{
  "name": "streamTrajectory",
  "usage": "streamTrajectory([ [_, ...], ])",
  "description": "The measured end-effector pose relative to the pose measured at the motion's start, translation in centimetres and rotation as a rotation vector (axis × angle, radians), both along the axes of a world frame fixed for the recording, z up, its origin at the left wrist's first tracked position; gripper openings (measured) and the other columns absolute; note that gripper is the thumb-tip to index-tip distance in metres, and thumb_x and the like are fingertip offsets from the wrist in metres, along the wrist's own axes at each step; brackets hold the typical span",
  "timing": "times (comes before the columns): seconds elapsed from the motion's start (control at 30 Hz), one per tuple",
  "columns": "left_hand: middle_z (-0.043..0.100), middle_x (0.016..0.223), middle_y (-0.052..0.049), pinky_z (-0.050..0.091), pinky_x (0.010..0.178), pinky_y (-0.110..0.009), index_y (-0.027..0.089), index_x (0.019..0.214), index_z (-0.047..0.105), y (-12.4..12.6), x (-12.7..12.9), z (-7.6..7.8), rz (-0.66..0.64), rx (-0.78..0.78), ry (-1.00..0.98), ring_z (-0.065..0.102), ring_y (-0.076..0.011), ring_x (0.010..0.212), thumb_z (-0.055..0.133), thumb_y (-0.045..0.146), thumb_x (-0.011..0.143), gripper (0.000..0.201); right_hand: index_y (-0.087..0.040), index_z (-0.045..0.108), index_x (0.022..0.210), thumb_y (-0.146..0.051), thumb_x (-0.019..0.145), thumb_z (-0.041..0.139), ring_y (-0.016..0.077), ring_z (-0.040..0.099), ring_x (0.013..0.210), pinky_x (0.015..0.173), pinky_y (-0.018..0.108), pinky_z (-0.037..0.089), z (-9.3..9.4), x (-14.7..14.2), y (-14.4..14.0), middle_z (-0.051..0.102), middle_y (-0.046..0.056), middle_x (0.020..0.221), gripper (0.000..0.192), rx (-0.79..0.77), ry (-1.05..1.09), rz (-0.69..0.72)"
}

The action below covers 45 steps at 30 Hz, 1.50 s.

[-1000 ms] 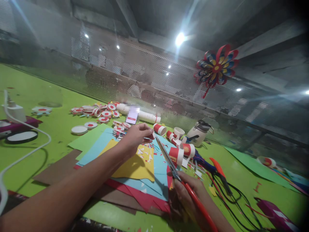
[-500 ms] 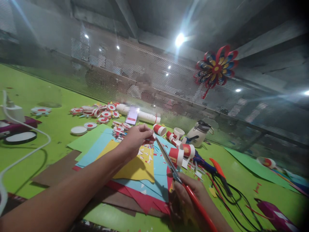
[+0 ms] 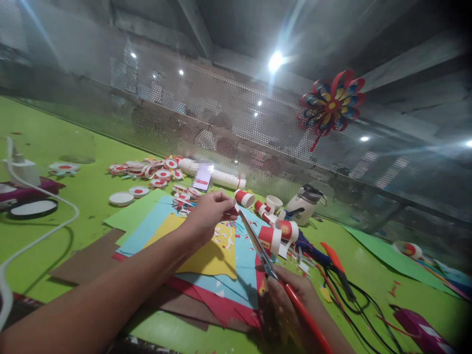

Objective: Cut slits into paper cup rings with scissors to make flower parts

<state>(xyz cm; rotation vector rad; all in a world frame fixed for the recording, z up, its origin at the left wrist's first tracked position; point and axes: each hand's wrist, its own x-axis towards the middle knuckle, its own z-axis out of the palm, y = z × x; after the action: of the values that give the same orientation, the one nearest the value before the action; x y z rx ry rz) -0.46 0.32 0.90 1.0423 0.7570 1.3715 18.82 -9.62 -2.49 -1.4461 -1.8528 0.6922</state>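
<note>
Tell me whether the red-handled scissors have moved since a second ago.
No. The red-handled scissors keep their place, blade tips beside the yellow paper sheet's corner.

We see a dim room lit mainly by one harsh ceiling lamp (image 3: pixel 275 61), which flares into long streaks across the upper frame. Smaller lights glint through the perforated screen (image 3: pixel 228 123), and everything behind it looks hazy. The green surface (image 3: pixel 84 191) is evenly lit, with soft shadows under the white cable (image 3: pixel 47 228) and the paper sheets (image 3: pixel 206 255). The corners darken and straight lines bow toward the edges. The near forearm and the right hand (image 3: pixel 285 300) are soft, perhaps from motion.
</note>
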Motion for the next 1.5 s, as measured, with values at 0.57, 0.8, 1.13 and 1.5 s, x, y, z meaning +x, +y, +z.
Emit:
streamTrajectory([
  [0.57,0.058,0.059,-0.004,0.049,0.064,-0.027,0.014,0.06,0.051,-0.07,0.05,0.02,0.005,0.002,-0.026,0.057,-0.0116,0.058,0.06,0.013,0.072,0.015,-0.011,0.066,0.09,-0.058,0.078,0.046,0.0116,0.038,0.044,0.044,0.023,0.033,0.27,-0.27,-0.16,0.04,-0.004,0.05,0.053,-0.012,0.009,-0.029],
  [0.8,0.058,0.059,-0.004,0.048,0.064,-0.028,0.013,0.06,0.051,-0.17,0.06,0.1,0.005,0.003,-0.02,0.057,-0.0118,0.058,0.059,0.013,0.073,0.015,-0.011,0.067,0.091,-0.058,0.078,0.044,0.0118,0.039,0.044,0.045,0.023,0.034,0.18,-0.18,-0.13,0.041,-0.004,0.051,0.054,-0.012,-0.02,-0.038],
  [1.13,0.058,0.059,-0.004,0.048,0.065,-0.029,0.013,0.06,0.052,-0.18,0.03,0.08,0.006,0.006,-0.012,0.056,-0.0114,0.058,0.06,0.013,0.073,0.015,-0.011,0.069,0.09,-0.061,0.076,0.046,0.0134,0.043,0.044,0.044,0.025,0.039,-0.31,0.01,0.07,0.048,-0.001,0.049,0.057,0.004,-0.002,-0.051],
  [1.5,0.058,0.058,-0.004,0.048,0.066,-0.029,0.013,0.061,0.051,-0.08,0.04,-0.04,0.0,0.001,-0.016,0.057,-0.0117,0.058,0.06,0.013,0.073,0.015,-0.01,0.069,0.091,-0.06,0.077,0.046,0.014,0.043,0.047,0.048,0.026,0.037,-0.25,0.0,0.16,0.05,0.001,0.053,0.056,0.025,-0.02,-0.034],
])
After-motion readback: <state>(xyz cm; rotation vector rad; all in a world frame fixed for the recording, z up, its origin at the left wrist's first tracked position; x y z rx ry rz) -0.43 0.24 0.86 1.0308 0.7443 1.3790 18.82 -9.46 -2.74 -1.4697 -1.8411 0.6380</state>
